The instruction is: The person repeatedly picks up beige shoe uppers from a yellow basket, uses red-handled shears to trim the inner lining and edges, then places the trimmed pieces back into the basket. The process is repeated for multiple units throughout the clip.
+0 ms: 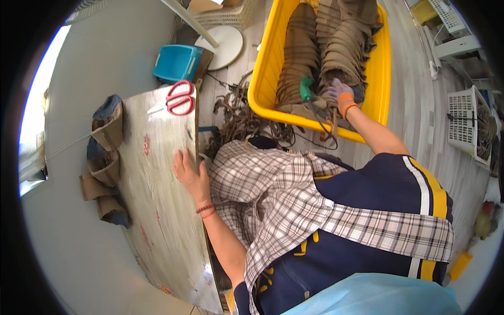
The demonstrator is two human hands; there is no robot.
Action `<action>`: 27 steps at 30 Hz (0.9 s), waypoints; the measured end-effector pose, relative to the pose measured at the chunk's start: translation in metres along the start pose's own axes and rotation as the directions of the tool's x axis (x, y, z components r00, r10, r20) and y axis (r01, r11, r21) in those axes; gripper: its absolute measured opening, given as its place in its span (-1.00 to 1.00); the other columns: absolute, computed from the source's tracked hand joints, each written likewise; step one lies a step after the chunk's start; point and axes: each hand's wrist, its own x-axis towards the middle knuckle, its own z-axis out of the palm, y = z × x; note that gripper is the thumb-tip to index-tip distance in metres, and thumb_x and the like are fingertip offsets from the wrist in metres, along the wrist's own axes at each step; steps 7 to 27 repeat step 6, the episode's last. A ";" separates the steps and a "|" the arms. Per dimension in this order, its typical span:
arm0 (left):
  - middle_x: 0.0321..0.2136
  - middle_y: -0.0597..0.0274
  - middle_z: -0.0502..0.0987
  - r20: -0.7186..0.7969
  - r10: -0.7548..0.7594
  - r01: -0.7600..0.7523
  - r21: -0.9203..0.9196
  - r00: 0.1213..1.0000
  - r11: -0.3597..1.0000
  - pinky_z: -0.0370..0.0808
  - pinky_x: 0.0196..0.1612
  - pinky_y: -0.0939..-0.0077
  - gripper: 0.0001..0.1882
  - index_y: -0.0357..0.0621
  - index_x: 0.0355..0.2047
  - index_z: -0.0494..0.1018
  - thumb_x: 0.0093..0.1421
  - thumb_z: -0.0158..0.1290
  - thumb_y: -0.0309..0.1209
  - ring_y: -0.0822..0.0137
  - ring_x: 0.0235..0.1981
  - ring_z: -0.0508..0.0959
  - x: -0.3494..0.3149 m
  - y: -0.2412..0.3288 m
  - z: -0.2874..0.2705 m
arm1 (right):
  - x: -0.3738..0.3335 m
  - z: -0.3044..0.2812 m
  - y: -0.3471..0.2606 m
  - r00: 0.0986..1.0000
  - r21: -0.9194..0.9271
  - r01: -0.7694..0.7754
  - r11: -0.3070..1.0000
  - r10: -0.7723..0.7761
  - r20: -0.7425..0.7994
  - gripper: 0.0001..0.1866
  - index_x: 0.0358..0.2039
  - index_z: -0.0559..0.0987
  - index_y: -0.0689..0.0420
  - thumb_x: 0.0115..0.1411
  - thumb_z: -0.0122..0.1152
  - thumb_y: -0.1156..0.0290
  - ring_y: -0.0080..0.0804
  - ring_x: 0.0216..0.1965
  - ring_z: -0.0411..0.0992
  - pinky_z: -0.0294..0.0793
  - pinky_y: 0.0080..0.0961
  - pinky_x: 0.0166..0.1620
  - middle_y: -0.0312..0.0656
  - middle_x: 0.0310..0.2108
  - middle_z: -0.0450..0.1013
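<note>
My left hand [192, 176] lies flat on the worn wooden table [163, 210], near its right edge, with fingers stretched out and nothing in them. It is bare, with a beaded red band at the wrist. On my right hand [342, 94] is a thin grey glove with an orange cuff. Its fingers reach over the near end of a long stack of nested brown fabric pieces [344, 47], touching it with fingers apart. That stack lies in a yellow plastic tub [254, 97] beside a second brown stack [299, 58]. A green-handled corded tool [305, 89] rests between them.
Red-handled scissors [179, 98] lie at the table's far end. Several brown and blue fabric pieces [107, 128] hang along its left edge. Brown scraps [236, 113] and a dark cable cover floor by the tub. A blue bin [176, 62] and white crates [462, 118] stand around.
</note>
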 end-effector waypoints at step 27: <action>0.22 0.05 0.14 -0.011 0.001 -0.001 -0.031 1.000 1.000 -0.12 0.30 0.06 -0.34 -0.02 0.17 0.22 0.01 0.12 -0.45 0.11 0.27 0.08 0.007 -0.012 0.005 | 0.137 -0.033 -0.106 0.874 -0.092 0.484 0.870 -0.476 0.092 -0.73 -0.38 0.27 0.07 0.18 0.12 0.21 -0.53 -0.80 0.03 -0.01 -0.51 -0.69 -0.27 -0.71 0.25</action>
